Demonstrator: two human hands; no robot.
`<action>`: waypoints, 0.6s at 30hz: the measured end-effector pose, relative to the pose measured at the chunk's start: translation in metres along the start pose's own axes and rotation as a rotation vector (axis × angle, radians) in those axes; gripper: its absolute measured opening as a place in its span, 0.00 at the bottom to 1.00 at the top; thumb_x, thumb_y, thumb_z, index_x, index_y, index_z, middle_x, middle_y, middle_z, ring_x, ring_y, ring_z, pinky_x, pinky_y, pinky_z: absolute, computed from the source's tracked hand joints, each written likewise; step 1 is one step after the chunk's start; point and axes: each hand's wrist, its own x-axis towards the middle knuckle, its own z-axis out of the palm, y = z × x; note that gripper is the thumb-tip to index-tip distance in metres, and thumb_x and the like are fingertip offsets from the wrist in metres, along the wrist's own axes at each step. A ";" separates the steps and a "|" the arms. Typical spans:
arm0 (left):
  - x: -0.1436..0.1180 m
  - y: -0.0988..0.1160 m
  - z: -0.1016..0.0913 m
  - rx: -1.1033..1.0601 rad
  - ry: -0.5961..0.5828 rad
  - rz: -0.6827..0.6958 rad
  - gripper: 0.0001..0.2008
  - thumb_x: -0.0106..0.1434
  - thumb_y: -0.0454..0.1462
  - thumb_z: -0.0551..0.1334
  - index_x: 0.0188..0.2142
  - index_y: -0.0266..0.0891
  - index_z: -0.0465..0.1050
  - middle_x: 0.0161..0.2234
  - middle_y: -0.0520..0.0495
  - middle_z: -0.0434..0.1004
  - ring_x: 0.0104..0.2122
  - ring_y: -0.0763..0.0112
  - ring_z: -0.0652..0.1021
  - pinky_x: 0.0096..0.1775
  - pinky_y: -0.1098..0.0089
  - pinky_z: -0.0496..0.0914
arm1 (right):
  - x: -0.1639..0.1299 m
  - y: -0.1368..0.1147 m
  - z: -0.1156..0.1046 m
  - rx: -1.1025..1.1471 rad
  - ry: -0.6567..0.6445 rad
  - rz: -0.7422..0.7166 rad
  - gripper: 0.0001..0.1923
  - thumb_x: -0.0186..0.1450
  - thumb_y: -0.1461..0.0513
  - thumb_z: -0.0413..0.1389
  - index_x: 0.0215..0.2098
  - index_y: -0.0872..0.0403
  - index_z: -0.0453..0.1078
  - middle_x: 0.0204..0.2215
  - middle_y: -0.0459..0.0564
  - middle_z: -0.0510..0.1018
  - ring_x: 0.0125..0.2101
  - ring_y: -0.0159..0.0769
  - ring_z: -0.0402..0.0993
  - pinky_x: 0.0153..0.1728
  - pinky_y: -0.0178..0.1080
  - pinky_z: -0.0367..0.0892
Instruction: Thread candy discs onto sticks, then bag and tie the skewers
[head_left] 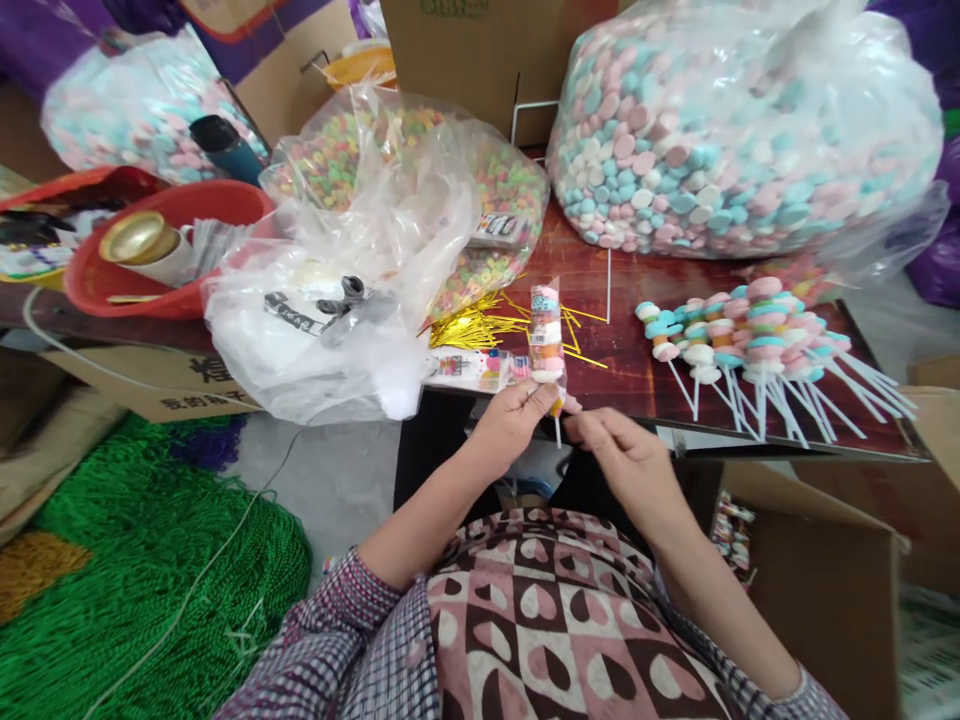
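My left hand [517, 415] is closed round the lower end of a marshmallow skewer [546, 335]. The skewer stands upright in a clear printed wrapper, its white stick poking out below. A small yellow strip shows at the neck of the wrapper, between my hands. Just to the right, the fingertips of my right hand [615, 445] are pinched together beside the stick; what they grip is too small to make out. Behind the skewer lies a bunch of gold twist ties [476, 325]. Printed wrappers [469, 368] lie left of it at the table edge.
Unwrapped marshmallow skewers [765, 330] are heaped on the table [600, 345] at right. Behind stand a big bag of marshmallows [675, 150] and a bag of coloured ring candies [495, 180]. A red basin [97, 275] is at left, an open carton [825, 600] below right.
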 end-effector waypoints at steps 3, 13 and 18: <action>-0.002 0.004 -0.004 0.408 -0.055 0.053 0.18 0.68 0.46 0.54 0.29 0.38 0.73 0.28 0.48 0.76 0.30 0.69 0.75 0.38 0.68 0.67 | 0.013 -0.004 -0.007 0.211 0.113 -0.001 0.19 0.63 0.50 0.62 0.48 0.49 0.74 0.43 0.52 0.81 0.42 0.40 0.78 0.41 0.40 0.72; -0.012 0.000 -0.002 -0.152 -0.278 -0.223 0.30 0.59 0.60 0.61 0.45 0.37 0.70 0.37 0.44 0.77 0.35 0.69 0.77 0.38 0.69 0.69 | 0.029 -0.016 0.011 0.557 0.077 0.097 0.18 0.58 0.54 0.66 0.42 0.49 0.69 0.40 0.49 0.82 0.40 0.40 0.81 0.42 0.42 0.75; -0.013 0.005 -0.003 -0.355 -0.346 -0.366 0.26 0.57 0.56 0.66 0.38 0.36 0.68 0.23 0.53 0.69 0.22 0.75 0.74 0.27 0.73 0.67 | 0.028 -0.014 0.011 0.566 0.064 0.094 0.17 0.58 0.53 0.66 0.42 0.49 0.70 0.39 0.50 0.82 0.39 0.40 0.80 0.38 0.41 0.75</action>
